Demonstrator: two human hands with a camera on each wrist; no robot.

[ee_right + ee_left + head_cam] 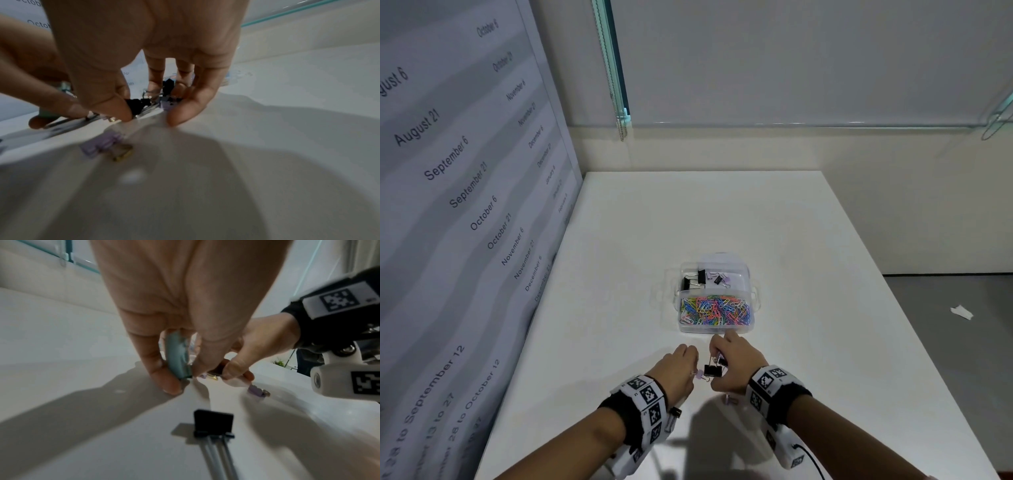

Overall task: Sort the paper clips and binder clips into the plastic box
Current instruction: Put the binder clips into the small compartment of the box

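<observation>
The clear plastic box [753, 294] holds several binder clips in its far compartment and coloured paper clips [714, 310] in its near one. Just in front of it, my left hand [183, 378] pinches a teal binder clip [177, 360] at the table surface. Close beside it, my right hand [151, 113] curls round a bunch of black binder clips [135, 104] and a lilac one [167, 105]; one black clip [713, 370] shows between the hands. A lilac clip [102, 143] lies loose by my right wrist. Another black binder clip [213, 423] lies under my left wrist.
The white table [808, 240] meets a wall panel printed with dates [465, 205] along its left side. Its right edge drops to a grey floor with a scrap of paper [961, 311]. A window blind with a cord [621, 126] hangs at the back.
</observation>
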